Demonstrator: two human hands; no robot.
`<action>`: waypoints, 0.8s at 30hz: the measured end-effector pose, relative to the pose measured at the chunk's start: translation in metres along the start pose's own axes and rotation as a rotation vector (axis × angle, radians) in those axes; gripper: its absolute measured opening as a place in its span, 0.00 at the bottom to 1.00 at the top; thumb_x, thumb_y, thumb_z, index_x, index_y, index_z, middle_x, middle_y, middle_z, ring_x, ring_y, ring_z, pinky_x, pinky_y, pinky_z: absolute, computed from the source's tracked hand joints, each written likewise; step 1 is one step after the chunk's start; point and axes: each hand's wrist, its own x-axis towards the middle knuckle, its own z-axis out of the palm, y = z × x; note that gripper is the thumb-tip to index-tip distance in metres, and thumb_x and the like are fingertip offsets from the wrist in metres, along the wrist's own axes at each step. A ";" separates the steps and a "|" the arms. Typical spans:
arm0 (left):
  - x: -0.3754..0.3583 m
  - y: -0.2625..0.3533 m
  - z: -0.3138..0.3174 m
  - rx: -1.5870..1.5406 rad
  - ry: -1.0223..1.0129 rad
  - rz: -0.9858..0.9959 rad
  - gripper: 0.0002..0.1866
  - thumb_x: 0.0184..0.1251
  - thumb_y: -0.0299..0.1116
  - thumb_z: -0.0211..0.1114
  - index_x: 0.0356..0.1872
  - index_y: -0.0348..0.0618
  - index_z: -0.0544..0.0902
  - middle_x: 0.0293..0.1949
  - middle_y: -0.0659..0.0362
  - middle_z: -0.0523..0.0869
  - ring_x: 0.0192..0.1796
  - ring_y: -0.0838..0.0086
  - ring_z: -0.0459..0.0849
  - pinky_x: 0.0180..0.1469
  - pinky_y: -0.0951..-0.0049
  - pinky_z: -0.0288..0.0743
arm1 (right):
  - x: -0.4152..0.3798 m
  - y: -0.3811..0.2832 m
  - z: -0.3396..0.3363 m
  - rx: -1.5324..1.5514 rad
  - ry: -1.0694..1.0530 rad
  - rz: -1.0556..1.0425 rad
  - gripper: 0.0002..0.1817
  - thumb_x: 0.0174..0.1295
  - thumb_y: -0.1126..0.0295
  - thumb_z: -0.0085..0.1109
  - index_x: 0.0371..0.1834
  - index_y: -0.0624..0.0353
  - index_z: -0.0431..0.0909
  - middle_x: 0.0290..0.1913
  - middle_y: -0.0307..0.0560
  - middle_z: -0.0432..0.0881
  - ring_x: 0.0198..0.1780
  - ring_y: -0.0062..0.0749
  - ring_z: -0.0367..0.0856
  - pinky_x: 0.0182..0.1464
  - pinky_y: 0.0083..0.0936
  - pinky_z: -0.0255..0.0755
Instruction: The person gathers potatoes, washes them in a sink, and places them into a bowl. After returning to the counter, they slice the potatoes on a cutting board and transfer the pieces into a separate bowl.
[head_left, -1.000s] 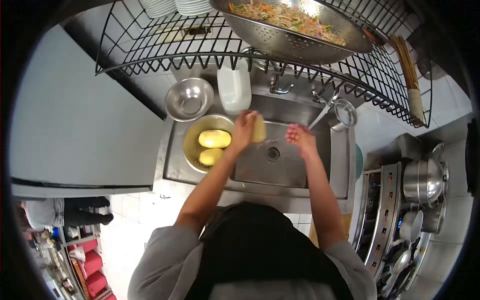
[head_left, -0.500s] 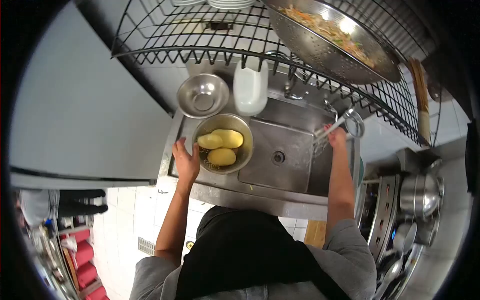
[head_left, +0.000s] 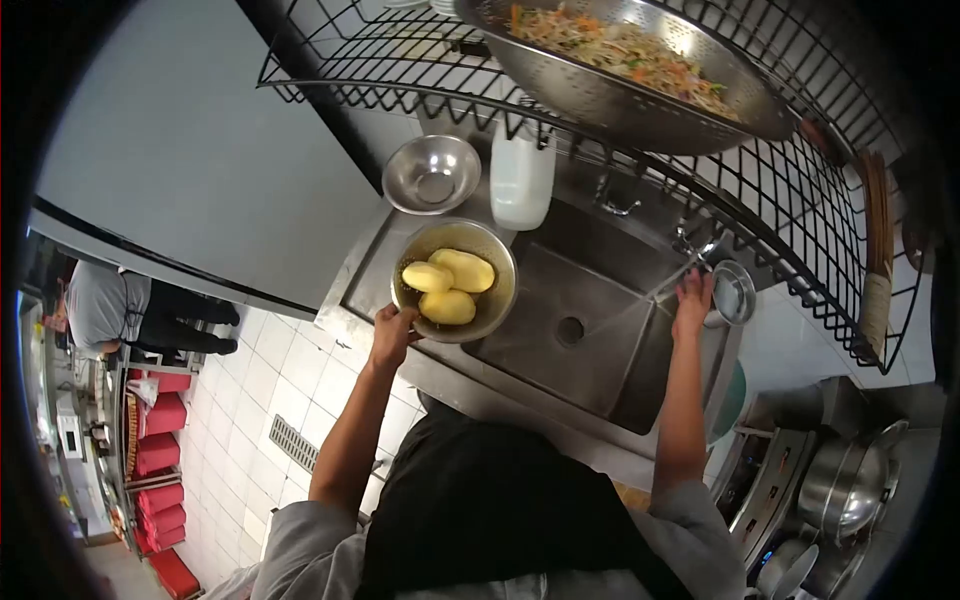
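Note:
Three peeled yellow potatoes point(head_left: 448, 308) lie in a metal bowl point(head_left: 498, 325) with a dotted inner wall, at the left side of the sink. My left hand point(head_left: 394, 332) grips the near-left rim of this bowl, thumb and fingers closed on it. Over the right side of the steel sink point(head_left: 560, 275), my right hand point(head_left: 691, 300) has its fingers stretched apart, just below the tap point(head_left: 698, 245). Thin streams of water run from near these fingers across the basin. Close beside the hand is a small round metal strainer or pan point(head_left: 733, 294).
Behind the potatoes stand a second metal bowl point(head_left: 432, 175) and a white plastic jug point(head_left: 522, 180). A black wire rack point(head_left: 690, 185) overhangs the sink, bearing a large colander point(head_left: 620, 105) of shredded vegetables. Pots point(head_left: 845, 485) stand at right; another person point(head_left: 110, 305) is at far left.
My left hand has closed on the bowl's rim, having been open beside it. The right hand has left the pale stick-like spout and spread its fingers. The view has turned.

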 end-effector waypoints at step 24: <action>-0.110 0.031 0.002 -0.240 -0.190 -0.152 0.14 0.66 0.23 0.58 0.50 0.26 0.76 0.42 0.46 0.86 0.39 0.62 0.90 0.42 0.62 0.90 | 0.118 0.019 0.025 -0.198 0.090 0.270 0.17 0.64 0.64 0.63 0.51 0.64 0.79 0.51 0.47 0.82 0.53 0.37 0.76 0.54 0.39 0.73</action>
